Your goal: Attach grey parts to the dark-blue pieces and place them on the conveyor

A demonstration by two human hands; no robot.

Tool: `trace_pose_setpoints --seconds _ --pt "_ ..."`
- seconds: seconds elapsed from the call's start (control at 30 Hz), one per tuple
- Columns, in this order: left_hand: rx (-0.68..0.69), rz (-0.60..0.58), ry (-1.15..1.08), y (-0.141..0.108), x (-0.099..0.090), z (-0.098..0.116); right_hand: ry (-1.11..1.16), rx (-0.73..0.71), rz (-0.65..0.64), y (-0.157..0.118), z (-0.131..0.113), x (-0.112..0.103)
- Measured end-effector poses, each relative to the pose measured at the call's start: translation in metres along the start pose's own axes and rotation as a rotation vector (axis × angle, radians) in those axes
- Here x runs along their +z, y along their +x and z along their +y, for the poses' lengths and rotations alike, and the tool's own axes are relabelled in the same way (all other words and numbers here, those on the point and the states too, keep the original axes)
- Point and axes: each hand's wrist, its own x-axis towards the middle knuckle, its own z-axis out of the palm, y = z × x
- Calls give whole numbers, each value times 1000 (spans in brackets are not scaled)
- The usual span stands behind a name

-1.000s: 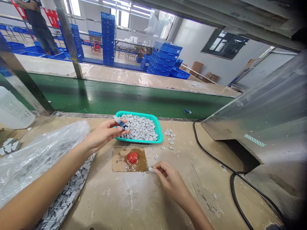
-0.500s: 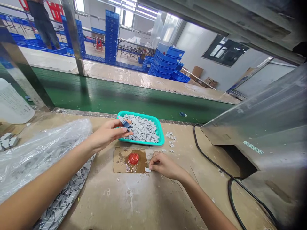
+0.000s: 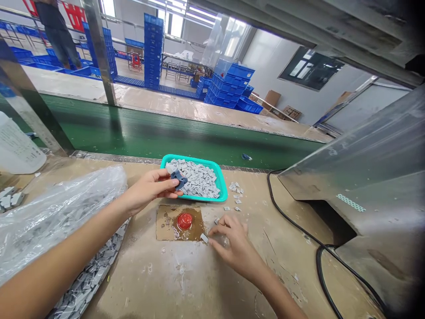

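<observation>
Thumb and forefinger of my right hand (image 3: 234,243), pinched together half a second ago, now stand parted; the small flat light-grey plastic chip (image 3: 204,238) sits just at their tips, turned to a slant beside the lower right corner of a wet brown cardboard rectangle (image 3: 163,232). I can't tell whether skin and chip touch, so I would judge the grip loosened, perhaps for a regrip. My right forearm comes in from the lower right, wrist low over the brown-topped workbench (image 3: 149,283), the other fingers curled above it.

On the cardboard sits a glossy red dome (image 3: 184,220), which neither hand touches. Just beyond, my left hand (image 3: 149,188) pinches a dark blue curved plastic piece (image 3: 179,180) between thumb and fingers, over the near left edge of a teal plastic basket (image 3: 204,199) heaped with grey chips. That piece has rolled over since the last view and shows more of its hollowed side, which I take as its being readied; a pale grey part shows at its upper end.

Farther out, a dark blue scrap (image 3: 246,157) on the green conveyor belt (image 3: 139,128) has shifted leftward, so the belt seems to be running. Blue plastic crates (image 3: 229,84) stand stacked behind.
</observation>
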Motion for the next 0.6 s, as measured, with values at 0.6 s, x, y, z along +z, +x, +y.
trace_pose_setpoints --seconds 0.6 --pt "21 -27 84 1 2 -6 -84 -16 108 -1 3 23"
